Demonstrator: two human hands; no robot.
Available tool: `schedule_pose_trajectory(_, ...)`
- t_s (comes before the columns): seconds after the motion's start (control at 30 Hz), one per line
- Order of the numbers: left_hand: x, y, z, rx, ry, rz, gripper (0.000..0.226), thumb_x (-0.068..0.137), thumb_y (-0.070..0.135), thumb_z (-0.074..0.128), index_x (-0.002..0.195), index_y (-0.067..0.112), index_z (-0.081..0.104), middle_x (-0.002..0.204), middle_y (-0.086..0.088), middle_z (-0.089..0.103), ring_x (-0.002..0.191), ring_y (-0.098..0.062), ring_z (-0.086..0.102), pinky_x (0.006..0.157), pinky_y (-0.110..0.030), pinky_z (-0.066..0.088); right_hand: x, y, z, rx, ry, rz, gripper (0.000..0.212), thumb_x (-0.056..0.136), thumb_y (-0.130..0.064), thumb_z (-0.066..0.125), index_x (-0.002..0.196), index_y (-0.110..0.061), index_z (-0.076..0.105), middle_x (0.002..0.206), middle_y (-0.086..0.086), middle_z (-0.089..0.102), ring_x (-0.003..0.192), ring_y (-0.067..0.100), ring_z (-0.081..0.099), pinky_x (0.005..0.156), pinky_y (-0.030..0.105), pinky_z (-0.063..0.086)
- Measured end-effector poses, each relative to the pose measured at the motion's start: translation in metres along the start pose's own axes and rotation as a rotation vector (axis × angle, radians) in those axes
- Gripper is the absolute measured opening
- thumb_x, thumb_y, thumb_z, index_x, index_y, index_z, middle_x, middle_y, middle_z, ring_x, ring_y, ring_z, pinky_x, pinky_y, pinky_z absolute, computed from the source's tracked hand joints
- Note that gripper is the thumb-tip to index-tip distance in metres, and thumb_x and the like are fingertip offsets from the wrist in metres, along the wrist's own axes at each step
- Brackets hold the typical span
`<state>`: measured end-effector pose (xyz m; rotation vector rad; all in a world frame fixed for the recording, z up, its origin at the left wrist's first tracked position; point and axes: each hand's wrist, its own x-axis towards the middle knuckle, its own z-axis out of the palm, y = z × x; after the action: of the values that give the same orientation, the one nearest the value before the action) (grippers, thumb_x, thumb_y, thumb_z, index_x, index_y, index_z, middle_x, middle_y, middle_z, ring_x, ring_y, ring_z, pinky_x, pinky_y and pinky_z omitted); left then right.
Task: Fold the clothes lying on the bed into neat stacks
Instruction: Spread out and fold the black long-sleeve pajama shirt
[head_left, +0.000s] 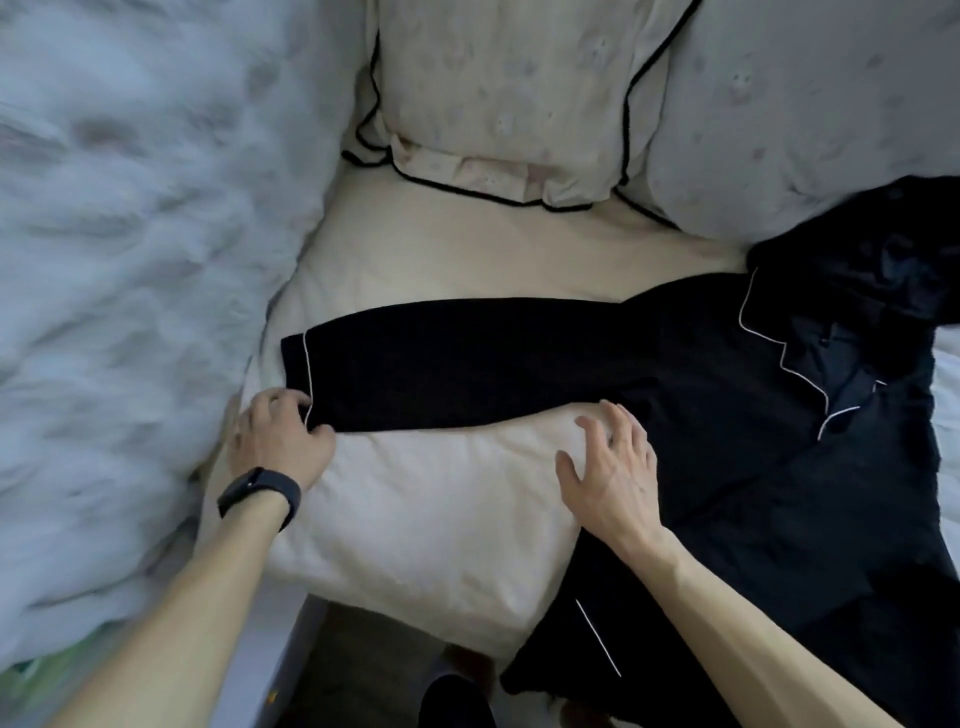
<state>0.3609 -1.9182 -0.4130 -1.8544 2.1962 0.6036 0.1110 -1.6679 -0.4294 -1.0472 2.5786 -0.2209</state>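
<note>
We see the dark, white-piped pyjama shirt (727, 415) spread on the cream bed (441, 519). Our left hand (280, 441) pinches its long sleeve cuff (306, 374); our right hand (613, 467) rests on it, fingers (623, 415) wide.

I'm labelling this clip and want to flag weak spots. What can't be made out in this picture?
Head view:
1. Black shirt: far side and hem cut off by the right and bottom edges; the right forearm covers part.
2. Dark heap at the right edge: too dark to tell which garment, or how many.
3. Left hand: fingertips curl out of sight at the sleeve cuff it grips.
4. White blanket: blurred, texture unreadable.
</note>
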Motion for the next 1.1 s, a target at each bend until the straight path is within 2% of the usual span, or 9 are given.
schedule_pose_trajectory(0.17, 0.036, 0.026, -0.017, -0.584, 0.051, -0.288, 0.06, 0.091, 0.032, 0.063, 0.144, 0.013, 0.041, 0.141, -0.01, 0.054, 0.126, -0.032, 0.053, 0.098, -0.034, 0.039, 0.071, -0.032, -0.005, 0.055, -0.028, 0.044, 0.051, 0.099, -0.04, 0.055, 0.144, -0.017, 0.049, 0.162, 0.011, 0.029, 0.151, 0.031, 0.019, 0.118, 0.048, 0.028)
schedule_pose_trajectory(0.27, 0.068, 0.027, -0.015, -0.557, -0.02, -0.32, 0.071, 0.087, 0.047, 0.069, 0.144, 0.014, 0.041, 0.135, -0.006, 0.058, 0.122, -0.029, 0.057, 0.098, -0.036, 0.043, 0.116, -0.052, -0.001, 0.077, -0.029, 0.069, 0.053, 0.101, -0.039, 0.05, 0.151, -0.021, 0.041, 0.163, 0.009, 0.026, 0.144, 0.036, 0.031, 0.112, 0.049, 0.034)
schedule_pose_trajectory(0.37, 0.092, 0.02, -0.01, -0.526, -0.11, -0.281, 0.043, 0.089, 0.038, 0.07, 0.122, 0.011, 0.061, 0.118, -0.011, 0.067, 0.103, -0.031, 0.064, 0.086, -0.035, 0.048, 0.153, -0.068, 0.003, 0.096, -0.094, 0.004, 0.056, 0.1, -0.035, 0.054, 0.152, -0.025, 0.037, 0.155, 0.007, 0.032, 0.119, 0.035, 0.056, 0.088, 0.042, 0.048)
schedule_pose_trajectory(0.47, 0.095, 0.021, -0.024, -0.455, 0.038, -0.176, 0.038, 0.097, 0.042, 0.057, 0.117, 0.01, 0.064, 0.117, -0.018, 0.067, 0.106, -0.038, 0.062, 0.082, -0.037, 0.044, 0.18, -0.088, 0.004, 0.08, -0.157, 0.021, 0.032, 0.1, -0.034, 0.054, 0.13, -0.022, 0.052, 0.13, 0.01, 0.047, 0.099, 0.04, 0.062, 0.073, 0.038, 0.047)
schedule_pose_trajectory(0.6, 0.093, 0.021, -0.05, -0.448, 0.222, -0.123, 0.039, 0.1, 0.047, 0.05, 0.117, 0.014, 0.061, 0.111, -0.015, 0.066, 0.105, -0.039, 0.06, 0.074, -0.034, 0.036, 0.187, -0.116, 0.011, 0.297, 0.07, -0.07, 0.018, 0.101, -0.028, 0.055, 0.111, -0.014, 0.057, 0.113, 0.006, 0.054, 0.085, 0.028, 0.058, 0.068, 0.036, 0.046)
schedule_pose_trajectory(0.73, 0.111, 0.016, -0.037, -0.559, 0.084, -0.185, 0.047, 0.093, 0.056, 0.057, 0.115, 0.015, 0.061, 0.11, -0.004, 0.068, 0.103, -0.03, 0.063, 0.077, -0.033, 0.041, 0.176, -0.119, 0.022, 0.388, 0.057, -0.103, 0.032, 0.099, -0.025, 0.059, 0.128, -0.014, 0.056, 0.134, 0.005, 0.051, 0.112, 0.022, 0.057, 0.095, 0.039, 0.052)
schedule_pose_trajectory(0.87, 0.107, 0.003, -0.007, -0.766, -0.168, -0.292, 0.04, 0.085, 0.053, 0.071, 0.097, 0.016, 0.071, 0.089, 0.0, 0.072, 0.089, -0.026, 0.069, 0.077, -0.034, 0.051, 0.133, -0.11, 0.03, 0.152, 0.25, 0.018, 0.045, 0.093, -0.039, 0.062, 0.134, -0.021, 0.054, 0.147, 0.005, 0.041, 0.133, 0.028, 0.041, 0.106, 0.046, 0.039)
schedule_pose_trajectory(1.03, 0.086, 0.011, -0.008, -0.657, -0.073, -0.288, 0.027, 0.088, 0.038, 0.071, 0.11, 0.023, 0.066, 0.097, 0.001, 0.067, 0.092, -0.025, 0.063, 0.082, -0.036, 0.047, 0.126, -0.089, 0.053, 0.068, -0.366, 0.081, 0.075, 0.096, -0.07, 0.034, 0.159, -0.044, 0.001, 0.169, -0.002, -0.011, 0.154, 0.021, -0.017, 0.119, 0.065, -0.003)
schedule_pose_trajectory(1.1, 0.076, 0.033, -0.02, -0.685, 0.008, -0.186, 0.018, 0.087, 0.041, 0.069, 0.102, 0.033, 0.064, 0.096, 0.006, 0.068, 0.095, -0.025, 0.064, 0.084, -0.038, 0.05, 0.142, -0.083, 0.044, 0.129, -0.546, 0.091, 0.081, 0.093, -0.077, 0.033, 0.159, -0.046, -0.003, 0.167, -0.005, -0.02, 0.152, 0.019, -0.026, 0.118, 0.063, -0.012)
